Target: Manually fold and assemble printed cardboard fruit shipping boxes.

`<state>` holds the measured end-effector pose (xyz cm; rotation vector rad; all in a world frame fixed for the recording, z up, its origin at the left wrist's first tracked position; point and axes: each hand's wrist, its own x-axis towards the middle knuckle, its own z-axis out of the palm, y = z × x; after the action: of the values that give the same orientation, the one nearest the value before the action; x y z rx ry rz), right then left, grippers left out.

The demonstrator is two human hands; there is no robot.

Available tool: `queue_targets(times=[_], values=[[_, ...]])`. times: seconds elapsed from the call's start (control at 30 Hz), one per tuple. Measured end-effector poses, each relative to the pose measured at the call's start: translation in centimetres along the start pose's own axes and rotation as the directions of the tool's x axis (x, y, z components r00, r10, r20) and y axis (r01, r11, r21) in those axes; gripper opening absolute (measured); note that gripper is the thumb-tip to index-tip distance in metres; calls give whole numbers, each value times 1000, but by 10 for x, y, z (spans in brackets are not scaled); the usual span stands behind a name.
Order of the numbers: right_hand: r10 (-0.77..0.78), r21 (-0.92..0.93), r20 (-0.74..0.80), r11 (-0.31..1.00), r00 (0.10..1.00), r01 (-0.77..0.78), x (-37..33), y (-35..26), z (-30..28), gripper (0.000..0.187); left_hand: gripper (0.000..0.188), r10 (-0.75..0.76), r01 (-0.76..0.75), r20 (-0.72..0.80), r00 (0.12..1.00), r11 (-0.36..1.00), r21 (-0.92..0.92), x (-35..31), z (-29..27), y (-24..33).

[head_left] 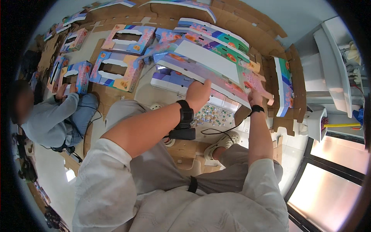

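A large printed cardboard box blank (208, 60), purple and pink with a long white panel in its middle, is held slanting before me and is partly smeared by motion. My left hand (198, 95) is closed at its near edge, the thumb on top. At the right end, my right hand (255, 98) is closed on the pink corner of the same blank. A brown flap (242, 114) hangs below that corner. Under the blank lie a purple printed box (170, 80) and a floor patch of small coloured pebbles or print (213, 115), whose kind I cannot make out.
Folded boxes with handle openings (115, 69) stand at the left. Flat printed cartons (216, 36) are stacked at the back. At the left a co-worker (58, 120) crouches, hands on a box. A white shelf unit (332, 65) stands right; a black cable (222, 131) runs near my shoe.
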<state>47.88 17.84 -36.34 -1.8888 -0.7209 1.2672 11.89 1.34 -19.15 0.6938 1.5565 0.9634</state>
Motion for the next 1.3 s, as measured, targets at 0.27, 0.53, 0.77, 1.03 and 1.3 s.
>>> queue_targets(times=[0.27,0.53,0.77,1.03,1.3], values=[[-50,157,66,987,997,40,-51,-10,19,36,46,102,-98,-33,994,989,114,7,9,-4],[-290,-510,22,820,957,260,-51,-34,16,41,51,-349,345,-20,937,933,-97,-18,5,-16],[66,192,138,977,988,-92,-4,2,13,41,42,243,-239,-94,965,970,51,-31,18,-4],[-95,311,15,947,995,86,-38,-51,16,28,37,341,-342,70,938,939,14,-7,7,36],[-372,142,-160,908,914,394,-33,-80,38,37,41,-227,243,125,966,961,-134,53,-22,19]])
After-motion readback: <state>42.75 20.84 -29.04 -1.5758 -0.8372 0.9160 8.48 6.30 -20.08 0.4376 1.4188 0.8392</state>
